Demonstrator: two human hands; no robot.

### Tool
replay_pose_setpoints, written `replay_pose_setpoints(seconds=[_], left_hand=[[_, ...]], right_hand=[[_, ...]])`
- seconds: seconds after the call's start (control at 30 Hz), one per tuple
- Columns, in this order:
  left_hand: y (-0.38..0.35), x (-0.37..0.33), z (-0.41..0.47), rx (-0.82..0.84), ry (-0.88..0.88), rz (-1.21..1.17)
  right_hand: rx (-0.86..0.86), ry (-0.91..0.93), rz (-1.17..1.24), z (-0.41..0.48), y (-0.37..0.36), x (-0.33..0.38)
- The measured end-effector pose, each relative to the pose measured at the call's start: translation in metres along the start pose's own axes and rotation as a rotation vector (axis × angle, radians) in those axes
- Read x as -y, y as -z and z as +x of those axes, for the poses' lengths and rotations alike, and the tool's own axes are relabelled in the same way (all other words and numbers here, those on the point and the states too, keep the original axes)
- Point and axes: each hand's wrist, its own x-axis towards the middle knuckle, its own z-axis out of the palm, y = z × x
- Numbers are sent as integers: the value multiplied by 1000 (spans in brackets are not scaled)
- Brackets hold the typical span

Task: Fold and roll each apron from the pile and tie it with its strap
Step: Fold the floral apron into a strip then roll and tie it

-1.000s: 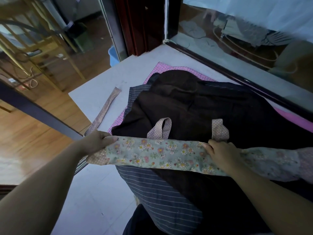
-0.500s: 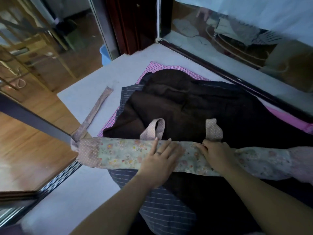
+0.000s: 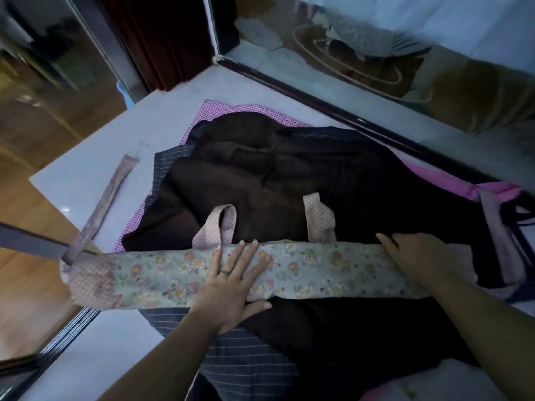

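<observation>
A floral apron point(image 3: 318, 270), folded into a long narrow band, lies crosswise over the pile. My left hand point(image 3: 231, 282) presses flat on its middle with straight fingers. Further right, my right hand point(image 3: 417, 253) rests on the band's top edge, fingers bent over the fold. Two pink dotted strap loops point(image 3: 215, 230) stick out beyond the band onto the brown apron point(image 3: 260, 192). One long dotted strap point(image 3: 107, 204) trails off the left end across the table. Beneath lie a striped dark apron point(image 3: 240, 363) and a pink checked one point(image 3: 211, 111).
The pile sits on a pale table point(image 3: 101, 169) whose left edge drops to a wooden floor point(image 3: 31, 285). A dark frame point(image 3: 347, 117) and glass run along the far right side. Bright pink fabric point(image 3: 463, 186) lies at the right.
My left hand left the band's left end and slid to the middle, now pressing flat. The right hand stayed on the band's right part. The view shifted slightly.
</observation>
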Motion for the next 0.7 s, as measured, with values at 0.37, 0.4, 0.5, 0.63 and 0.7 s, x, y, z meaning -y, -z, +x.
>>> replay_pose_setpoints(seconds=[0.37,0.4,0.5,0.63,0.7], left_hand=[[2,0,4,35,-34,47],[1,0,3,32,-29,48],[0,-1,3,12,-16,40],[-3,-1,2,9,-20,40],[-3,-1,2,7,-24,47]], right_hand=[[-199,-4,-17,4,-18,-3],[-259,1,-2,2,-17,-1],[-582,106,135,-5,5,29],[-434,623,305,-35,11,122],[-245,701,167,-44,-4,150]])
